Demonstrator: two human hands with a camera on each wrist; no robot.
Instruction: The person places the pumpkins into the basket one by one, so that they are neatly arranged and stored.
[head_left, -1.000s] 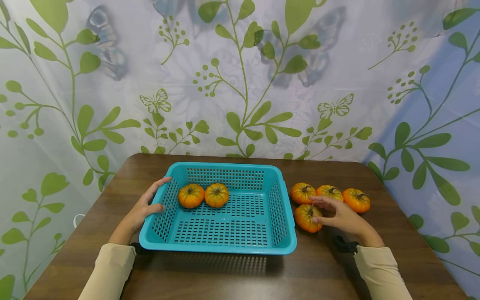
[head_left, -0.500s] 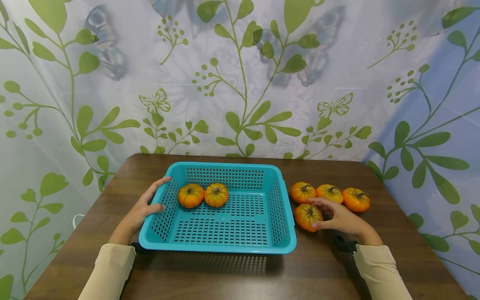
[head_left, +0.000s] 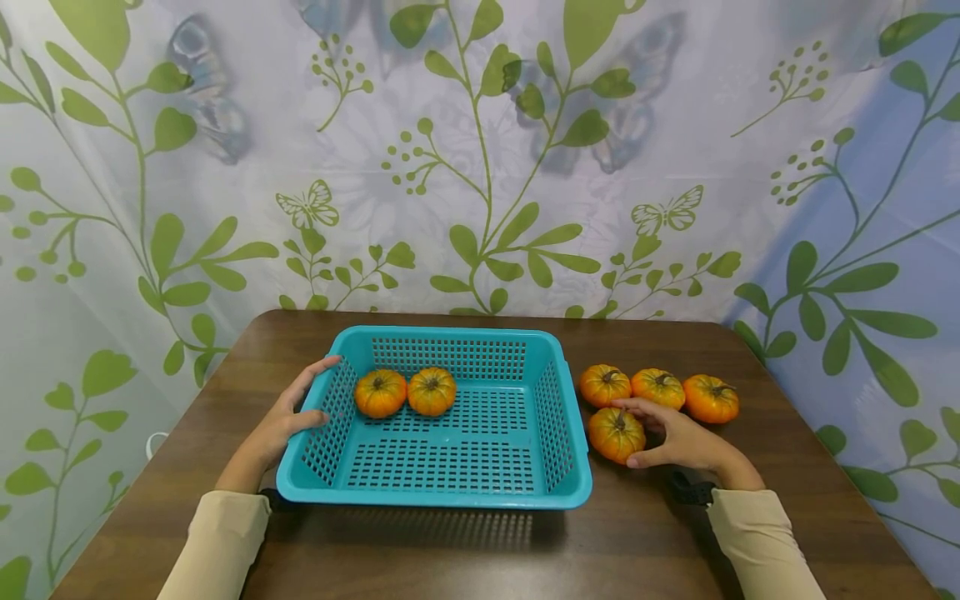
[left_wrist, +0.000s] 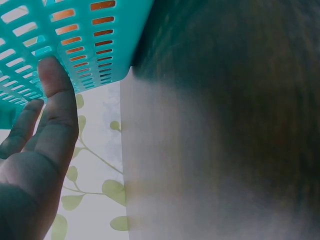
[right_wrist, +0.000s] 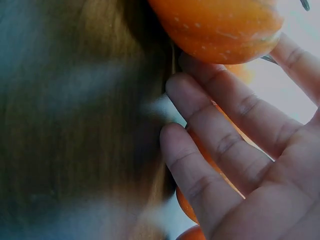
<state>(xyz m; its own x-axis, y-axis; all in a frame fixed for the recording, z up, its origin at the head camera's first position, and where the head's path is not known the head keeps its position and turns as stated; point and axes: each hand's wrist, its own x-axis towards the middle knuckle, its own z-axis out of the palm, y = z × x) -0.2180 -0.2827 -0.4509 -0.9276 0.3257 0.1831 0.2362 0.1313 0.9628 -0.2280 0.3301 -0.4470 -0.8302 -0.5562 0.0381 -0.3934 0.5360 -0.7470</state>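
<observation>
On the table stands a turquoise plastic basket [head_left: 480,500] with slotted walls. Two small orange pumpkins [head_left: 381,393] sit in its left part. My left hand [head_left: 288,417] holds the basket's left side, its thumb over the rim and other fingers against the outer wall [left_wrist: 55,75]. Just right of the basket lies a pumpkin [head_left: 615,435] on the table. My right hand [head_left: 686,437] touches that pumpkin from the right, thumb at the near side and index finger behind. In the right wrist view, the other fingers [right_wrist: 205,120] extend fairly straight below the pumpkin [right_wrist: 225,30].
Three more pumpkins [head_left: 657,389] form a row behind the right hand, close to the basket's right wall. The brown wooden table [head_left: 420,567] ends at a patterned cloth backdrop [head_left: 480,167]. A white cord [head_left: 153,442] shows at the table's left edge.
My right thumb has shifted from the front of the pumpkin down to its near right edge, spreading from the index finger. The pumpkin turned slightly in place. The left hand stays put.
</observation>
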